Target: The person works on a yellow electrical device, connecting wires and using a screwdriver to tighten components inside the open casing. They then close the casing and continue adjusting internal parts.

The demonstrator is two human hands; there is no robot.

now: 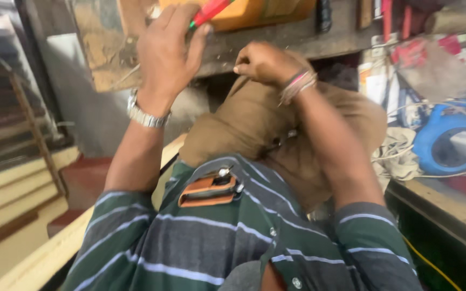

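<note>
A red-handled tool with a green collar (207,12) is gripped in the closed left hand (167,51) against the worn wooden shelf edge (276,43), while the right hand (265,63) is curled into an apparently empty fist just beside it, above brown trousers (244,124).

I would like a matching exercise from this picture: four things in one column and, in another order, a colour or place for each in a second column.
Things:
1. Tool handle in the left hand
2. Wristwatch
3. Round casing at the right
4. Pouch in the shirt pocket

Colours or places:
A. Blue
B. Orange-brown
C. Red with a green band
D. Silver, on the left wrist

Pairs: 1-C, 2-D, 3-A, 4-B
</note>
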